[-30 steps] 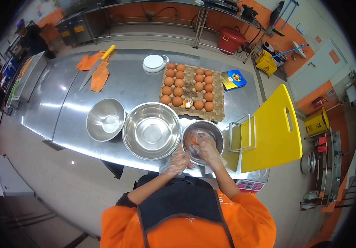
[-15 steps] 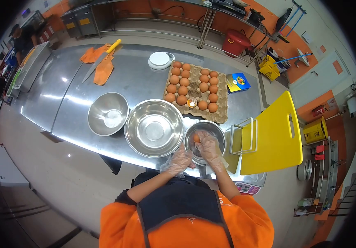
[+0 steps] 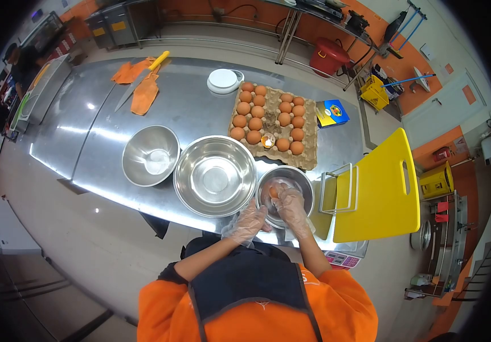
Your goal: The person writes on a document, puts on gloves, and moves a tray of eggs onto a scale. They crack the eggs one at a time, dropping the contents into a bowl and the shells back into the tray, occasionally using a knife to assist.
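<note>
My right hand [image 3: 291,208], in a clear plastic glove, is closed around a brown egg [image 3: 273,192] over the small steel bowl [image 3: 308,199]. The egg is low inside the bowl's opening, partly covered by my fingers. Also gloved, my left hand [image 3: 249,223] grips the near left side of that small bowl. A large steel bowl [image 3: 215,176] stands just left of it, with a medium steel bowl [image 3: 150,156] farther left. Behind the bowls lies a cardboard egg tray [image 3: 309,114] with many brown eggs and one cracked eggshell [image 3: 267,140].
Right of the small bowl, a yellow cutting board [image 3: 377,191] leans in a wire rack [image 3: 339,188]. A blue and yellow box [image 3: 332,113], a white kitchen scale [image 3: 223,80], a yellow-handled knife [image 3: 160,60] and orange cloths [image 3: 143,97] lie farther back. A person [image 3: 22,71] stands far left.
My right hand with the egg has dipped slightly lower into the small bowl. My left hand stays at the bowl's side. The whole view has shifted slightly.
</note>
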The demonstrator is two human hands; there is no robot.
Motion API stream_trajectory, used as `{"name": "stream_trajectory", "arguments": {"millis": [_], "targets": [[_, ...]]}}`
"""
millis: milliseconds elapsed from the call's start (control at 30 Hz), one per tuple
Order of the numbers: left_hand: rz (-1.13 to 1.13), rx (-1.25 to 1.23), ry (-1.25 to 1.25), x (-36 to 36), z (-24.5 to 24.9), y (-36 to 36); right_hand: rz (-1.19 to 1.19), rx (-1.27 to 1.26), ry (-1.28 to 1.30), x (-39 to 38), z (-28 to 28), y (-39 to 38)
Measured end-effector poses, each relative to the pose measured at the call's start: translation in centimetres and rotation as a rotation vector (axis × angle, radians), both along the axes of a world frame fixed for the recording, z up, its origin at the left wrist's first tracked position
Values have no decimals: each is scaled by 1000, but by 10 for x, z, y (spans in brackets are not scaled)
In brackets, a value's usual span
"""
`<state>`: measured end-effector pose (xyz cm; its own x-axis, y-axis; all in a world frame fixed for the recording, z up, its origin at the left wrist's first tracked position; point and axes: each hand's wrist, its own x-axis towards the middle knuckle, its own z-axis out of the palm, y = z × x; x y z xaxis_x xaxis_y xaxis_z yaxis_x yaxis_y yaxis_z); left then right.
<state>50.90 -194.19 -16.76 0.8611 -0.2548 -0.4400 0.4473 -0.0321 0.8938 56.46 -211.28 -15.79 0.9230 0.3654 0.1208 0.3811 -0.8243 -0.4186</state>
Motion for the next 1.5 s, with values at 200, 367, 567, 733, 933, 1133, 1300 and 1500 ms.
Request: {"name": "stream_trajectory", "arguments": {"millis": [200,367,567,733,933,1133,1300,1500], "targets": [[25,-71,-32,-3,-7,0,-43,-37,-22,-5,-4,0],[14,-58,-21,0,6,0,-19,93,-14,-3,-3,0],[45,-78,-13,-3,4,-3,-36,-41,44,0,10,2],[35,12,-42,-1,6,-1,9,147,-63,-4,-22,-2],[13,23,-18,-2,9,-3,-27,97,83,0,7,2],[-13,196,-140,3,-11,-4,-1,160,2,-2,-2,0],[19,32,-34,-1,8,-3,-32,278,13,-1,21,1],[-108,114,-128,2,-15,-5,-23,169,190,-2,5,-4]]}}
